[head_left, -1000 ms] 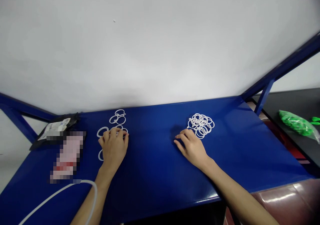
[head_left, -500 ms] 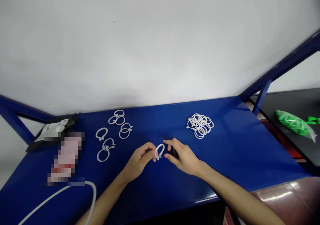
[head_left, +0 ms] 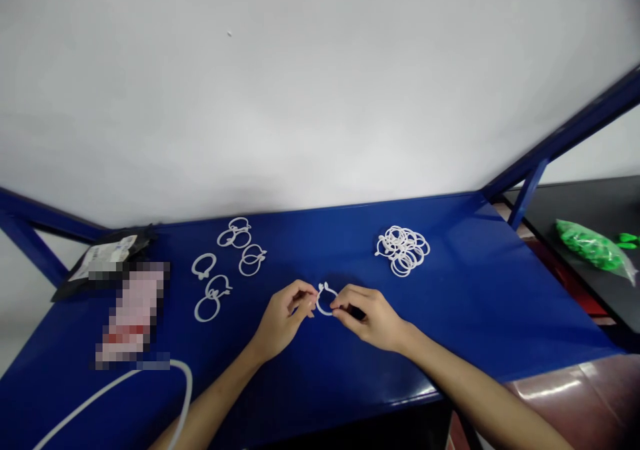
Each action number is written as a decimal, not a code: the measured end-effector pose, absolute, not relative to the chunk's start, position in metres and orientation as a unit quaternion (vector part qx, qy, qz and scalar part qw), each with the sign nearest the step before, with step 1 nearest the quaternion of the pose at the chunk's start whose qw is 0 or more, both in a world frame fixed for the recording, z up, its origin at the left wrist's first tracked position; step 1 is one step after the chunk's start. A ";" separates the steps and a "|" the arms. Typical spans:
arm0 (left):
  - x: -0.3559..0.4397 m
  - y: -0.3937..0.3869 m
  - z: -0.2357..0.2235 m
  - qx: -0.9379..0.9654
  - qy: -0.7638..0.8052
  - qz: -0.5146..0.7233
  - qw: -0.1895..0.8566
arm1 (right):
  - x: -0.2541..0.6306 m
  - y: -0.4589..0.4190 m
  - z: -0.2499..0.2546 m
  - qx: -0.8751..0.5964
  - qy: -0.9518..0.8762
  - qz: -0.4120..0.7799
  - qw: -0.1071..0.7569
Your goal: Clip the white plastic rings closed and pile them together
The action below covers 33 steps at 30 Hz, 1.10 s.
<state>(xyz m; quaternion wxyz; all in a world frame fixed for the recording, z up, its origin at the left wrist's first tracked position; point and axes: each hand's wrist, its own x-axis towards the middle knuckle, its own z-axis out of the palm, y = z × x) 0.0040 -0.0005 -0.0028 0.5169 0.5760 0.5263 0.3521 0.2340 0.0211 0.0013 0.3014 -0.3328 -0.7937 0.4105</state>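
A white plastic ring (head_left: 325, 300) is pinched between both hands over the middle of the blue table (head_left: 470, 310). My left hand (head_left: 283, 317) grips its left side with thumb and fingers closed. My right hand (head_left: 370, 313) pinches its right side. A heap of several white rings (head_left: 403, 250) lies on the table beyond my right hand. Several separate and linked rings (head_left: 223, 263) lie spread on the table beyond my left hand.
A black pouch with a white label (head_left: 103, 260) and a blurred pinkish packet (head_left: 133, 313) lie at the far left. A white cable (head_left: 115, 387) curves along my left forearm. A green bag (head_left: 593, 247) sits on a black surface at right. A white wall stands behind.
My left hand left the spread rings and my right hand left the heap. Both came together at the table's middle and now pinch one ring between them.
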 end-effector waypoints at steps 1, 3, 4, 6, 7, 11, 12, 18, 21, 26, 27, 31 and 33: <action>0.005 -0.001 -0.003 0.571 0.531 0.351 0.519 | 0.234 0.021 0.000 -0.325 -0.803 0.402 0.297; 0.006 -0.001 -0.005 0.557 0.539 0.357 0.521 | 0.233 0.020 -0.004 -0.323 -0.809 0.389 0.299; 0.007 -0.001 -0.006 0.551 0.542 0.362 0.521 | 0.233 0.020 -0.007 -0.327 -0.807 0.388 0.303; 0.008 -0.001 -0.008 0.544 0.545 0.374 0.517 | 0.232 0.019 -0.011 -0.342 -0.794 0.395 0.311; 0.009 -0.001 -0.009 0.542 0.545 0.381 0.514 | 0.231 0.019 -0.013 -0.347 -0.788 0.398 0.315; 0.011 -0.004 -0.014 0.555 0.537 0.398 0.495 | 0.229 0.019 -0.013 -0.336 -0.793 0.381 0.335; 0.011 -0.005 -0.015 0.565 0.536 0.399 0.484 | 0.229 0.019 -0.012 -0.332 -0.794 0.377 0.343; 0.019 -0.010 -0.017 0.650 0.498 0.430 0.380 | 0.226 0.016 -0.008 -0.316 -0.794 0.372 0.362; 0.023 -0.013 -0.015 0.687 0.457 0.465 0.322 | 0.227 0.012 -0.009 -0.317 -0.802 0.364 0.352; 0.023 -0.013 -0.007 0.732 0.425 0.461 0.266 | 0.227 0.010 -0.011 -0.305 -0.811 0.355 0.352; 0.022 -0.012 -0.006 0.743 0.423 0.450 0.256 | 0.226 0.011 -0.011 -0.304 -0.810 0.352 0.356; 0.010 0.000 -0.002 0.796 0.444 0.382 0.154 | 0.233 0.027 -0.009 -0.338 -0.824 0.273 0.364; -0.005 0.013 -0.002 0.799 0.488 0.344 0.069 | 0.246 0.040 -0.007 -0.395 -0.816 0.189 0.378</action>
